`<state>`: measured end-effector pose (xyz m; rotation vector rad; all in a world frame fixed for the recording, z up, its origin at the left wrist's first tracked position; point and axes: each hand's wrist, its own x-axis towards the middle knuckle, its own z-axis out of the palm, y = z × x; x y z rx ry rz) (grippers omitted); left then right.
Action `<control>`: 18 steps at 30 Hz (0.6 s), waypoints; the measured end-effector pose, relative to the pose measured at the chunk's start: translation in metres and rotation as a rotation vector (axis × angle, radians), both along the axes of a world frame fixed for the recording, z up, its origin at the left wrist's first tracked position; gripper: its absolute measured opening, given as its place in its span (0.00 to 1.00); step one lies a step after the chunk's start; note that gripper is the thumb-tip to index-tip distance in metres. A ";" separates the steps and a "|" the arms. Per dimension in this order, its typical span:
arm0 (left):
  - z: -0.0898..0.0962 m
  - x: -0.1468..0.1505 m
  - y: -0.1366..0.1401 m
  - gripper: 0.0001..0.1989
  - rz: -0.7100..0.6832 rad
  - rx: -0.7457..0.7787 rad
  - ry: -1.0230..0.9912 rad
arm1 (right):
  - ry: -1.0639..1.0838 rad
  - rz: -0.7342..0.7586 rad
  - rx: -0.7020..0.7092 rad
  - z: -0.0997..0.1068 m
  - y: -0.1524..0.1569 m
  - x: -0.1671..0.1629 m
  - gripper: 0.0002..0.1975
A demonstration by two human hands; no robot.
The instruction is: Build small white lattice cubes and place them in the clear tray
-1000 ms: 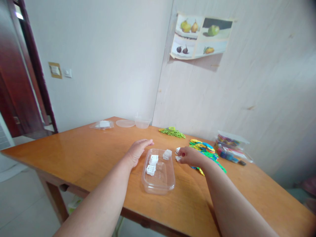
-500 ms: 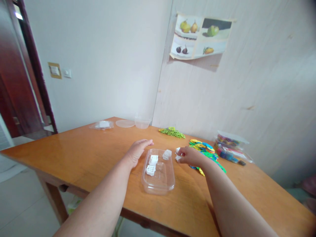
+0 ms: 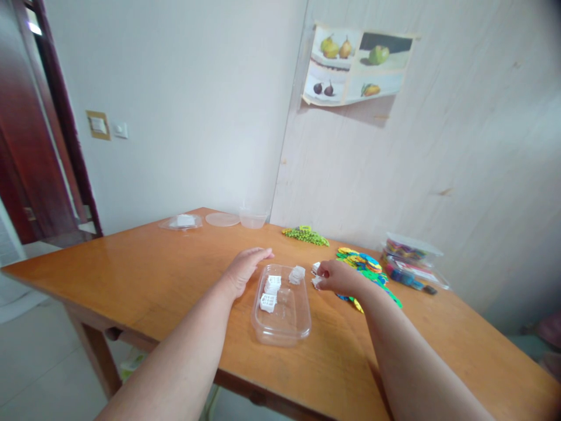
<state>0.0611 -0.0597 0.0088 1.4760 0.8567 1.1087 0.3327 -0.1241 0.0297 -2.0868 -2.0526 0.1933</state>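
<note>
A clear plastic container (image 3: 287,326) stands before me on the wooden table. Inside lie stacks of small white lattice-like plastic pieces (image 3: 268,302), two along its left side and one near the far right corner. Beside the container's far left edge, my left hand (image 3: 246,270) is open, its fingers stretched out together and holding nothing. To the container's right, my right hand (image 3: 338,275) has its fingers closed on white plastic pieces (image 3: 316,282) at the tabletop. Part of those pieces is hidden behind the fingers.
Yellow, blue and green flat pieces (image 3: 370,263) are heaped just beyond my right hand. Green pieces (image 3: 307,235) lie farther back. Clear boxes (image 3: 412,254) with colourful contents sit at the right. A clear tub (image 3: 253,219) and lids (image 3: 222,219) are near the wall.
</note>
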 end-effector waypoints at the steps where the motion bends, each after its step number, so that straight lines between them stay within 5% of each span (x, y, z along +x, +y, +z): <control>1: 0.000 0.000 0.000 0.18 0.000 -0.002 -0.002 | 0.010 0.003 0.006 0.001 -0.001 0.000 0.15; 11: 0.002 0.001 -0.003 0.19 -0.037 0.035 0.008 | 0.382 0.167 0.317 0.029 -0.017 -0.046 0.16; 18: 0.008 0.000 -0.009 0.19 -0.129 0.051 0.009 | 0.555 0.302 0.415 0.020 -0.022 -0.088 0.11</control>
